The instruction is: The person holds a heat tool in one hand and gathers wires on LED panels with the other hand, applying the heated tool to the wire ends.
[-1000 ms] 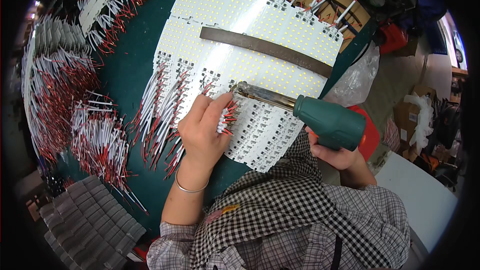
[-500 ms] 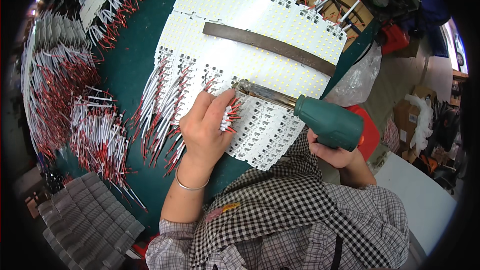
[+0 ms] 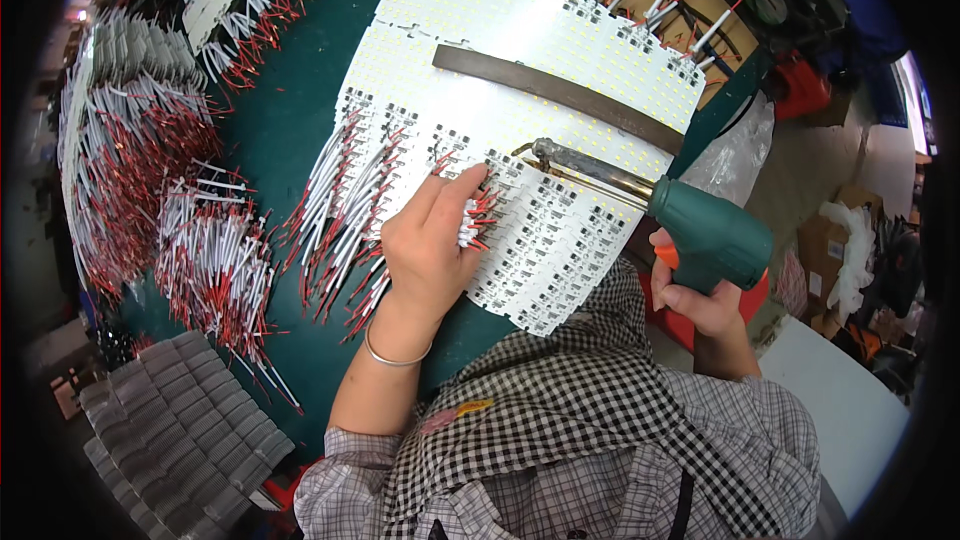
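My right hand (image 3: 700, 300) grips a green soldering gun (image 3: 715, 235) by its handle, and the orange trigger shows beside my finger. The gun's tip lies over the white LED circuit boards (image 3: 480, 105), a little right of my left fingertips. My left hand (image 3: 430, 240) is closed around a bundle of short red-and-white wires (image 3: 478, 220), with thumb and forefinger close to the board's solder pads. Left of that hand, rows of wires (image 3: 335, 190) hang from the boards' near edge. A dark metal bar (image 3: 560, 95) lies across the boards.
At the left, large piles of wired boards (image 3: 140, 150) and loose wires (image 3: 215, 260) rest on the green table (image 3: 300, 70). Stacked grey ribbed pieces (image 3: 185, 420) stand at the lower left. Beyond the boards sits a cardboard box (image 3: 725, 40); a clear plastic bag (image 3: 735, 165) hangs right.
The soldering gun has drawn back to the right, and its tip is now farther from my left fingertips. My left hand keeps the wires near the pads. The whole view has shifted slightly.
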The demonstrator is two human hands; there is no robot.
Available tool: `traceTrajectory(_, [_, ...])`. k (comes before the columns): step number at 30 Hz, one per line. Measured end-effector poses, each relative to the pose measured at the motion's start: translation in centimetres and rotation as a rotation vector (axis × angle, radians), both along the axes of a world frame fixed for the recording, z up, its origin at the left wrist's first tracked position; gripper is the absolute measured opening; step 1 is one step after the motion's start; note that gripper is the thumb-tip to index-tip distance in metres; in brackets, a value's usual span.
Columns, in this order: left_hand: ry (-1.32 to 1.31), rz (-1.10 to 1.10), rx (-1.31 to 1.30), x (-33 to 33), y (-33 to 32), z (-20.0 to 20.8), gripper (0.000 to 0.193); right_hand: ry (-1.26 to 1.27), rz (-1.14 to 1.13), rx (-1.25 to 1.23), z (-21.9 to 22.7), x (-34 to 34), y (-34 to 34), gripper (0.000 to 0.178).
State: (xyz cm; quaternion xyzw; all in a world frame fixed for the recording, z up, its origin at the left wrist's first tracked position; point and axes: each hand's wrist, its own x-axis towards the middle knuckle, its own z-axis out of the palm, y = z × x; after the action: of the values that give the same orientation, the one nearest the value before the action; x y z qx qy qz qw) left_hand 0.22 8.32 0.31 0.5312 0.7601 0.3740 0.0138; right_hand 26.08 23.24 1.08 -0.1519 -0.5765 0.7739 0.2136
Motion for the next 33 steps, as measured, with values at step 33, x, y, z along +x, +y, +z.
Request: traceTrajectory(33, [0.208, -0.118, 0.033, 0.2, 0.1, -0.8, 0.053, -0.116, 0.01, 0.187, -0.8, 1.2, -1.5, 0.042])
